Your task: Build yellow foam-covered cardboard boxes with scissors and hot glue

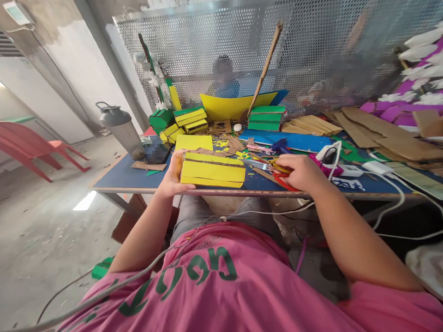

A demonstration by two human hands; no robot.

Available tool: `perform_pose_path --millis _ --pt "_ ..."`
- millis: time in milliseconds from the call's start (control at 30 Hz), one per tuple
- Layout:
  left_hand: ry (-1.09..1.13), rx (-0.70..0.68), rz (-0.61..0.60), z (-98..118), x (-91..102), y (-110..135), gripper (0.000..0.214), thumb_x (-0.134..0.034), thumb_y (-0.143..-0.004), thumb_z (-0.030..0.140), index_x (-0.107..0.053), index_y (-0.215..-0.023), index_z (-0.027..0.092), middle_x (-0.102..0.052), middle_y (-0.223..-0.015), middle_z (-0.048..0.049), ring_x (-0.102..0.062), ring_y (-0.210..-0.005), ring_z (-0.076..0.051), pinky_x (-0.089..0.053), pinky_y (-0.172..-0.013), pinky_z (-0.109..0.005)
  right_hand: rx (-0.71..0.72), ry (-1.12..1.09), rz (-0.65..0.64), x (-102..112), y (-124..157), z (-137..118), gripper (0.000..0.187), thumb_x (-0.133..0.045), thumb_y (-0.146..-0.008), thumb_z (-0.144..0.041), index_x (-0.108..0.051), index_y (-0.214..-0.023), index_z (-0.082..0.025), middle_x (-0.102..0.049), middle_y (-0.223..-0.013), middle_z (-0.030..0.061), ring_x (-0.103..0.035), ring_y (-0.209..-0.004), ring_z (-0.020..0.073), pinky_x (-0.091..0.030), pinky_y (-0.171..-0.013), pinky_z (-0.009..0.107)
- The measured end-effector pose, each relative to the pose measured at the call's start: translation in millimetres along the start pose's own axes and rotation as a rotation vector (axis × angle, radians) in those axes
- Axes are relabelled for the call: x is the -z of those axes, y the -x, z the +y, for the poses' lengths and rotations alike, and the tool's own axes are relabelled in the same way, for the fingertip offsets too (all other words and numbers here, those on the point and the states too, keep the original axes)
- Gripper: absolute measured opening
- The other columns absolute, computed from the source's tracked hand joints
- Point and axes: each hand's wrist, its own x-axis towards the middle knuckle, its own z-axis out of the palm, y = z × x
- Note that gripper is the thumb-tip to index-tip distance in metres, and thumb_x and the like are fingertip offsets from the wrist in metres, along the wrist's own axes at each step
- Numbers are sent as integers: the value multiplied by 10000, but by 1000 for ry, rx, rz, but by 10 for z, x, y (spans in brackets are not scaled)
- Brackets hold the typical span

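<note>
Forearms are stretched forward, left hand (172, 177) curled tight at 11 o'clock, right hand (302, 173) clenched at 1 o'clock.

Left hand (173, 177), right hand (299, 171): 2. Yel. box (212, 170) x1, red scissors (289, 186) x1, bottle (121, 129) x1, chairs (24, 143) x2.

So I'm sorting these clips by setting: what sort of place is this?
Probably a craft workshop: a blue worktable strewn with cardboard strips, stacked green boxes, and scissors gripped by the right hand, while the left hand holds a yellow cardboard piece.
</note>
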Motion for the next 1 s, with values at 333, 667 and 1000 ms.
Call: perform_pose_path --millis 333,667,1000 --pt "14 -3 19 20 -26 -13 1188 -1118 -675 509 -484 -1675 414 -588 -1676 -125 -586 -1610 -389 -533 -1330 -544 -20 154 -28 243 77 -65 175 -723 -997 -387 -839 -971 -259 -848 -1058 86 -765 -915 289 -474 -712 374" --pt "-12 9 -23 16 -6 3 1209 -1139 -652 498 -499 -1675 424 -582 -1676 -132 -600 -1597 -414 -499 -1361 -613 -18 68 -152 260 99 62 208 -792 -916 -330 -907 -1085 -295 -906 -1141 49 -820 -938 295 -538 -693 358" --pt "4 -6 23 -3 18 18 1208 -1116 -658 558 -494 -1684 422 -599 -1681 -118 -599 -1597 -394 -546 -1324 -555 -19 127 -163 303 91 -14 198 -769 -939 -352 -888 -1086 -293 -895 -1164 60 -819 -986 311 -541 -760 377"
